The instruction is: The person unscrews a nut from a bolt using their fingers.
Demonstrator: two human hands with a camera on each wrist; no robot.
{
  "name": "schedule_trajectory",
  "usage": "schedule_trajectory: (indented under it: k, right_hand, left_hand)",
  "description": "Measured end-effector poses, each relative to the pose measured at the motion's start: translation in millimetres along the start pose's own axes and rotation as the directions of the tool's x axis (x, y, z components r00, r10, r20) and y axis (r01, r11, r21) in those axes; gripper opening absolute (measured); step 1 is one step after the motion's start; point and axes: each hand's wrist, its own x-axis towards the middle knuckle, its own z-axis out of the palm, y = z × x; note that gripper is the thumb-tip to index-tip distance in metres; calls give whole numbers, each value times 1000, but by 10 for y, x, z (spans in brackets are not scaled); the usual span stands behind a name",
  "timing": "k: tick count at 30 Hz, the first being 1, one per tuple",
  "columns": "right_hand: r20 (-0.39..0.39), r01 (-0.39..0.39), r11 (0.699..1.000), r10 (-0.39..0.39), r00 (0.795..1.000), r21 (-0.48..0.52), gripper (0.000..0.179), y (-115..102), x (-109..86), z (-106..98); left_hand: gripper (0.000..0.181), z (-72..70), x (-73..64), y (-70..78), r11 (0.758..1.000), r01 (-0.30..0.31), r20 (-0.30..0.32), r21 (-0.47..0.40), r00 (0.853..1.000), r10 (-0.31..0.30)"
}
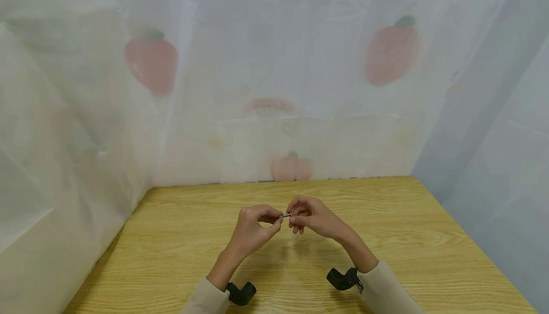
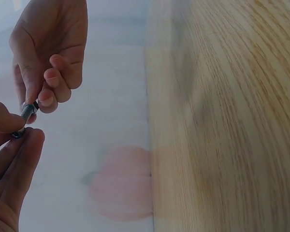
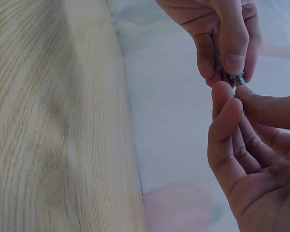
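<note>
A small silver bolt (image 1: 286,215) with a threaded shank is held between both hands above the table. My left hand (image 1: 254,228) pinches its head end between thumb and fingertips; the head shows at the fingers in the left wrist view. At the other end my right hand (image 1: 316,217) pinches a small shiny metal piece, which looks like a nut (image 2: 36,105), with thumb and index finger. Fingertips mostly cover that piece. The thread of the bolt (image 3: 239,79) shows in the right wrist view between the two sets of fingertips.
A wood-grain table (image 1: 171,247) lies beneath the hands. Pale sheeting (image 1: 223,66) printed with strawberries hangs behind it and on both sides. Each wrist carries a black camera mount (image 1: 242,294) close above the tabletop.
</note>
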Motion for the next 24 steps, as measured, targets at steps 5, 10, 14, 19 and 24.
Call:
schedule_trajectory:
  k: [5, 10, 14, 19, 24]
  right_hand:
    - [6, -29, 999, 29, 1000, -35, 27, -1, -5, -1]
    - [18, -40, 999, 40, 999, -23, 26, 5, -10, -5]
    - [12, -5, 1000, 5, 1000, -28, 19, 13, -8, -5]
    - [5, 4, 999, -4, 1000, -33, 22, 7, 0, 1]
    - [15, -47, 999, 47, 999, -26, 28, -9, 1, 0]
  left_hand:
    - [11, 5, 4, 4, 1000, -9, 6, -6, 1000, 9]
    - [11, 8, 4, 3, 1000, -9, 11, -9, 1000, 9]
    - [13, 10, 1, 2, 1000, -4, 9, -19, 1000, 4]
    - [12, 7, 1, 4, 1000, -5, 8, -16, 1000, 5]
    - [11, -2, 4, 11, 1000, -4, 8, -2, 1000, 4]
